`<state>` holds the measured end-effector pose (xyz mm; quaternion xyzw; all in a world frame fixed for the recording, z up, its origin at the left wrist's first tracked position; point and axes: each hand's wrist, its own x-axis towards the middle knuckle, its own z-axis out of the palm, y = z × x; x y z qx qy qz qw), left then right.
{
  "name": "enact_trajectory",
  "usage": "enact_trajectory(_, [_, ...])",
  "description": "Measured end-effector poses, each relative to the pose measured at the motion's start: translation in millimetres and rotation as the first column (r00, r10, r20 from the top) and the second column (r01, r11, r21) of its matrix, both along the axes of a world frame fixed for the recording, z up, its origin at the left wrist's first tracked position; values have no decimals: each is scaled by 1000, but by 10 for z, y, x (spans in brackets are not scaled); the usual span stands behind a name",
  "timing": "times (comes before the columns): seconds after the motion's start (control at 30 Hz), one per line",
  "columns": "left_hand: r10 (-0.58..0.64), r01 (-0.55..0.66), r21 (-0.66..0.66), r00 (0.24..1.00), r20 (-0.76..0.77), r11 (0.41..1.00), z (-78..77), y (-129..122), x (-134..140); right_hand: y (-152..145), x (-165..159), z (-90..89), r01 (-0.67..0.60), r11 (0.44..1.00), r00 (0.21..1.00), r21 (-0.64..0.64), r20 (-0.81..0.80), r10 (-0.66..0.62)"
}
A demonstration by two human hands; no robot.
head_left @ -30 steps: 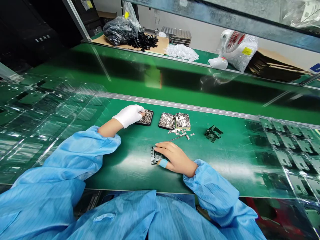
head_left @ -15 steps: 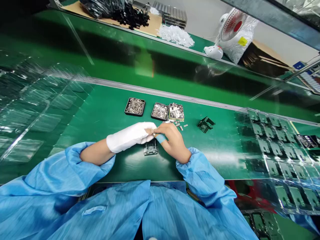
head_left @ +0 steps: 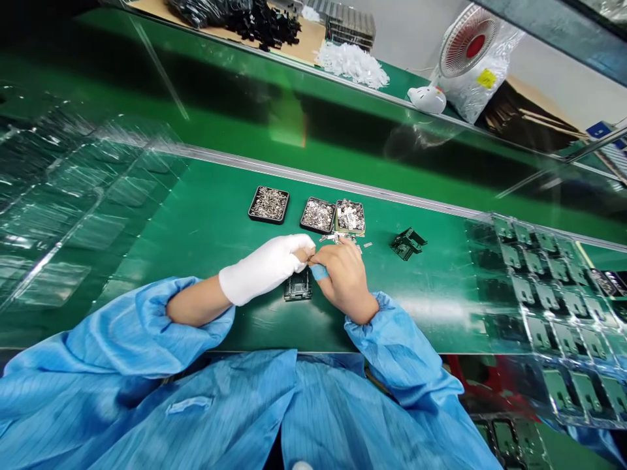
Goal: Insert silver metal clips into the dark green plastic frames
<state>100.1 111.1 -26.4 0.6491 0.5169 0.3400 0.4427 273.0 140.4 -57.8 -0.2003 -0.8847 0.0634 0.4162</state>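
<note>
Left hand [head_left: 259, 271], in a white glove with bare fingertips, was brought in against the right hand [head_left: 345, 274] over the green table [head_left: 396, 313]. Fingers of both were drawn narrow, tips meeting; whether a small part was pinched there could not be told. Blue tape [head_left: 319, 271] was wrapped on the right thumb.

Dark frame [head_left: 298, 292] was set on the table directly below the joined fingertips, near the front edge. Its far end was covered by the hands; contact with the fingers could not be confirmed.

Beyond the hands, three small trays were lined up: left tray [head_left: 266, 220] set apart, middle tray [head_left: 316, 230] and right tray [head_left: 351, 231] placed side by side. All were filled with shiny metal bits. Loose metal strips [head_left: 368, 245] were scattered in front of the right tray, partly hidden by the right hand.

Second dark frame [head_left: 408, 243] was placed well to the right. Clear plastic trays [head_left: 526, 326] were laid out at the far right, green pieces seated in their pockets. A white fan [head_left: 473, 42] was stood on the shelf behind, near a heap of white bits [head_left: 353, 64].
</note>
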Motion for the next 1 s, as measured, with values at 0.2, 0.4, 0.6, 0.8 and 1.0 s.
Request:
enact_trajectory(0.2, [154,-151,40,985,-72,988,7,-100,-148,49,58,55,-101,915,982,-392,-187,28])
enact_trajectory(0.4, [178,38,563,929,-324,825,-65,-230,-207,26,93,22,-311,689,949,-654,-254,188])
enact_trajectory(0.6, [92,220,717,925,-369,662,-134,-291,-27,-61,71,-53,-457,418,883,-785,-345,318])
enact_trajectory(0.8, [99,155,717,949,-299,680,-193,-416,-76,-64,122,26,-474,284,857,-833,-362,367])
enact_trajectory(1.0, [320,-53,604,883,-344,795,-514,-631,-209,9,170,13,-260,691,965,-674,-155,211])
